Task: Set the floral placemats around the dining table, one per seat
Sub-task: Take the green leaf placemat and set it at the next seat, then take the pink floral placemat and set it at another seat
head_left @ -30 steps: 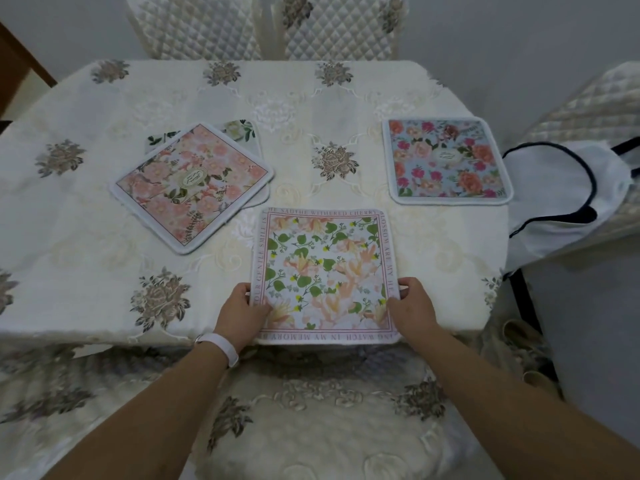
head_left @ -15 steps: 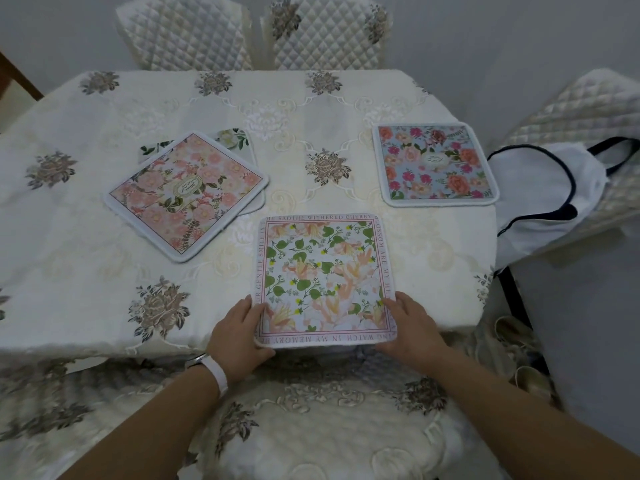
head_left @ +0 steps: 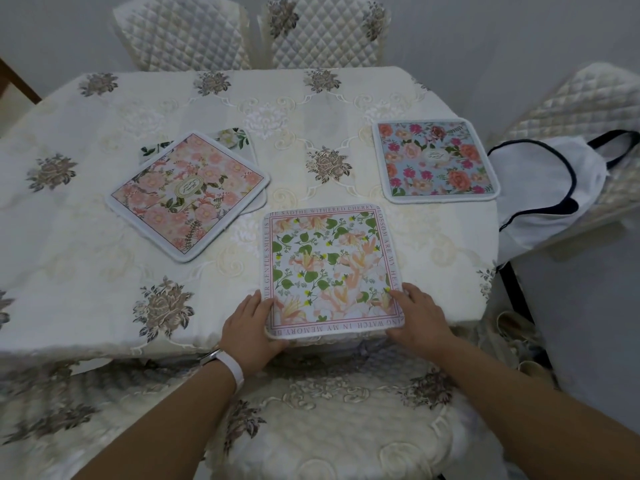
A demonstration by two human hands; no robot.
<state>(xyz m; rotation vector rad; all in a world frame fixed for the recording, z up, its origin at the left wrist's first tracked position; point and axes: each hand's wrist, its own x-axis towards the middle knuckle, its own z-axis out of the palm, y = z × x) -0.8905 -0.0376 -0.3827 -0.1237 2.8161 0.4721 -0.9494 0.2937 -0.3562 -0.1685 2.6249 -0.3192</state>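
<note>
Head view, looking down over the near side of the table (head_left: 86, 271), which is covered in a cream embroidered cloth. The green-leaf mat (head_left: 332, 268) lies flat at the near edge, square to me, with its near border right at the table's lip above the chair cushion (head_left: 346, 438). My left hand (head_left: 251, 329) is at its near left corner. The fingers are straight and pressed together along the mat's left edge, and the thumb runs along the near edge. A white wristband (head_left: 230, 370) is on that wrist. The right hand (head_left: 420, 318) is at the near right corner, fingers slightly spread and resting flat on top of the mat; its thumb is hidden, so I cannot tell whether it grips anything. The pink mat (head_left: 187, 195) lies to the left, turned at an angle, on top of another mat (head_left: 230, 136) of which only corners show. The blue mat (head_left: 436, 159) sits far right, near the table's right edge. A white bag (head_left: 540, 202) with dark trim rests on the right chair. Two quilted chair backs (head_left: 325, 32) stand at the far side.
</note>
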